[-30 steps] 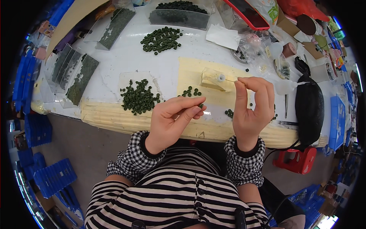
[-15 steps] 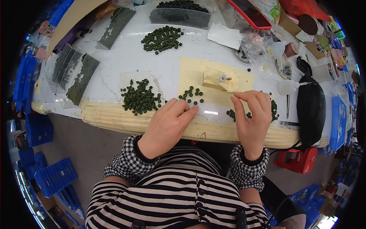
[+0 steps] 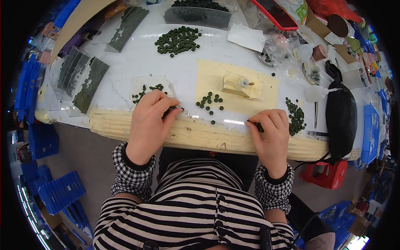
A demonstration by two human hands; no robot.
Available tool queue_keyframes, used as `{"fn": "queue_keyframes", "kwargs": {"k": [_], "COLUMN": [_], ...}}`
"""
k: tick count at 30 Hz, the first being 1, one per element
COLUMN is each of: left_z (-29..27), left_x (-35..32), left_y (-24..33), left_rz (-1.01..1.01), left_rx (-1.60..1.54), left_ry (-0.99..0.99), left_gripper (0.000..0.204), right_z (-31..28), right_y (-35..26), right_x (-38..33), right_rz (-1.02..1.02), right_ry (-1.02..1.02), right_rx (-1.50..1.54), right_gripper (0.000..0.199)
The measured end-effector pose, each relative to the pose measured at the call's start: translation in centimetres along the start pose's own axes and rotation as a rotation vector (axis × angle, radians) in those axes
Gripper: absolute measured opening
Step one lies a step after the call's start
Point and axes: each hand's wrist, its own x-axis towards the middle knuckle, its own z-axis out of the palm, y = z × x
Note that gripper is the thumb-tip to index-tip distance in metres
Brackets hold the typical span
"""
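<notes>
My left hand [image 3: 151, 123] is curled over the left pile of small dark green round pieces [image 3: 141, 92], covering most of it. Between its thumb and fingertips dark green pieces show, one at the thumb tip. My right hand [image 3: 271, 139] is at the table's near edge, closed in a pinch. A dark bit shows at its thumb tip, and more green pieces lie under its fingers. Between the hands, several loose round pieces [image 3: 209, 100] are scattered on and beside a yellow paper sheet [image 3: 204, 73]. On that sheet stands a tape-wrapped block [image 3: 235, 86] with a small metal post.
Another green pile [image 3: 178, 40] lies farther back, and one [image 3: 295, 118] lies right of my right hand. Clear bins [image 3: 125, 31] of green pieces stand at the left and back. Tweezers [image 3: 316, 114], a black pouch [image 3: 339, 121] and a red-cased phone [image 3: 275, 14] are at right.
My left hand has moved left from the middle onto the left pile. My right hand has lowered toward the near edge, and one loose piece now lies nearer the edge.
</notes>
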Motion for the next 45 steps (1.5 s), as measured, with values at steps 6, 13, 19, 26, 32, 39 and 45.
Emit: {"fn": "queue_keyframes", "kwargs": {"k": [6, 13, 19, 26, 32, 39, 45], "left_z": [0.5, 0.8, 0.9, 1.1, 1.1, 1.1, 1.8], "left_x": [0.1, 0.2, -0.1, 0.1, -0.2, -0.9, -1.4], "left_y": [0.2, 0.0, 1.0, 1.5, 1.9, 1.9, 3.0], "left_rz": [-0.012, 0.051, -0.06, -0.003, -0.02, -0.136, -0.191], "left_rx": [0.017, 0.006, -0.333, -0.402, -0.489, -0.657, -1.008], "left_ry": [-0.022, -0.006, 0.028, 0.03, -0.017, -0.107, -0.268], "left_gripper": [0.012, 0.011, 0.01, 0.013, 0.012, 0.012, 0.023], "right_z": [0.2, 0.5, 0.8, 2.0, 3.8, 3.4, 2.2], "right_y": [-0.2, -0.1, 0.0, -1.7, -3.8, -2.9, -2.8], "right_x": [0.1, 0.2, 0.2, 0.1, 0.8, 0.7, 0.1], "right_rz": [-0.004, -0.051, -0.037, -0.127, -0.195, -0.033, 0.244], "right_ry": [-0.016, 0.077, 0.119, 0.074, 0.021, -0.037, -0.017], "right_rx": [0.01, -0.04, 0.008, 0.113, 0.142, 0.464, 1.074], "right_gripper": [0.014, 0.014, 0.018, 0.018, 0.026, 0.024, 0.017]}}
